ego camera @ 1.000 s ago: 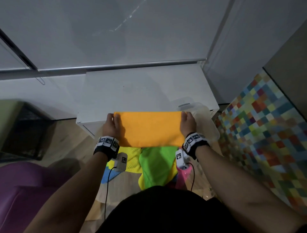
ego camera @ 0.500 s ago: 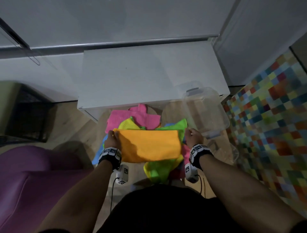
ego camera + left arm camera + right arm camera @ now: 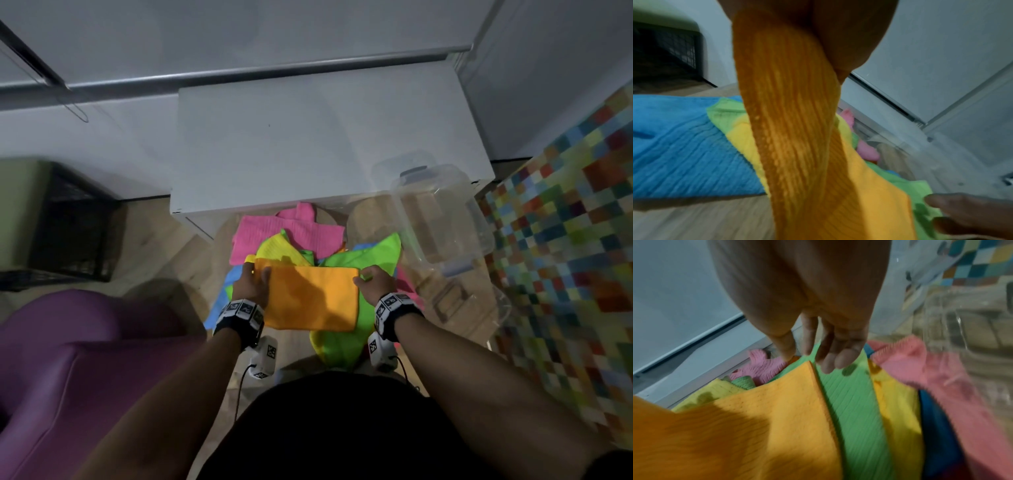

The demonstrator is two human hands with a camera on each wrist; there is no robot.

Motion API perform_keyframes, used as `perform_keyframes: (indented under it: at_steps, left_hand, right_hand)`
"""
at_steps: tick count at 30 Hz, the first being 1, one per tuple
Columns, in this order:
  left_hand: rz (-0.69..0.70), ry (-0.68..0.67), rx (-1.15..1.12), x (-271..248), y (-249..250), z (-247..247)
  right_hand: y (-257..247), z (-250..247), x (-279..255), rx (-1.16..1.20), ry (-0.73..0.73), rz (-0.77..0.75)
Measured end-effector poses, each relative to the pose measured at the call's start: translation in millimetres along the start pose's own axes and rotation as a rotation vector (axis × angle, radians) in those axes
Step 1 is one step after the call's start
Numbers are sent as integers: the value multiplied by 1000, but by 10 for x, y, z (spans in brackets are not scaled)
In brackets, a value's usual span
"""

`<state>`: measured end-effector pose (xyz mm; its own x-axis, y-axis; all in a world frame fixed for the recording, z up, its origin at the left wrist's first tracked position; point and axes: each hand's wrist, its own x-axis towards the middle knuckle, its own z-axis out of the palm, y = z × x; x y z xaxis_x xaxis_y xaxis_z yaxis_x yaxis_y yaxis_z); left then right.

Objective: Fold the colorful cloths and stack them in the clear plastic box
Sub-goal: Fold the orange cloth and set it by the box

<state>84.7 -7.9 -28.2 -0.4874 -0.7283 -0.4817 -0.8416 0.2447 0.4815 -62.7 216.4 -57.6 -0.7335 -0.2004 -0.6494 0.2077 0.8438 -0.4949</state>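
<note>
A folded orange cloth [image 3: 310, 298] hangs low over the pile of cloths on the floor. My left hand [image 3: 251, 284] grips its left edge, and the cloth [image 3: 797, 129] drapes down from that hand. My right hand [image 3: 375, 286] is at the cloth's right corner with its fingers [image 3: 828, 360] loosely straight, not pinching the orange corner [image 3: 756, 426]. Below lie pink [image 3: 287, 233], yellow [image 3: 277, 250], green [image 3: 363, 253] and blue [image 3: 219, 301] cloths. The clear plastic box [image 3: 442, 212] stands empty to the right.
A low white cabinet [image 3: 308, 137] stands just behind the pile. A purple seat [image 3: 68, 377] and a black crate [image 3: 68, 222] are on the left. A chequered rug [image 3: 565, 240] lies to the right. A clear lid [image 3: 469, 305] lies on the wooden floor by the box.
The orange cloth came down from the white cabinet top to just above the pile. My right hand loosened its hold on the right corner, while my left keeps its grip.
</note>
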Motion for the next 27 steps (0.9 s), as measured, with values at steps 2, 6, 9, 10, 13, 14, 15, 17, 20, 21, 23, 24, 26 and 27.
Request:
perform_keyframes:
  at_steps: [2, 6, 9, 10, 13, 14, 15, 17, 20, 21, 23, 24, 26, 27]
  left_hand:
    - [20, -9, -35, -21, 22, 37]
    - [26, -9, -47, 11, -27, 71]
    - [52, 19, -57, 27, -60, 12]
    - [59, 28, -64, 24, -67, -18]
    - [60, 27, -69, 7, -86, -94]
    - [50, 16, -81, -1, -75, -110]
    - [43, 7, -95, -1, -54, -110]
    - [52, -19, -111, -1, 42, -85]
    - [105, -79, -152, -54, 223, 9]
    - [123, -103, -161, -60, 291, 66]
    - [162, -163, -198, -105, 386, 192]
    - [192, -194, -218, -152, 459, 233]
    - [243, -237, -217, -224, 609, 314]
    - [263, -246, -208, -254, 676, 349]
  right_hand:
    - [7, 52, 31, 20, 58, 37]
    - [45, 166, 135, 154, 108, 121]
    - [39, 253, 193, 222, 95, 117]
    - [27, 269, 207, 232, 86, 119]
    - [-34, 282, 207, 235, 53, 88]
    - [-54, 275, 196, 255, 49, 78]
    - [-77, 261, 173, 279, 45, 72]
    - [-118, 229, 159, 372, 28, 63]
    - [-167, 173, 30, 515, -23, 42]
    - [-167, 162, 36, 550, -30, 40]
    - [-182, 146, -21, 635, -58, 44]
    - [-214, 99, -77, 686, -66, 45]
    - [-269, -20, -142, 768, -86, 49]
    - [-293, -84, -166, 799, -102, 44]
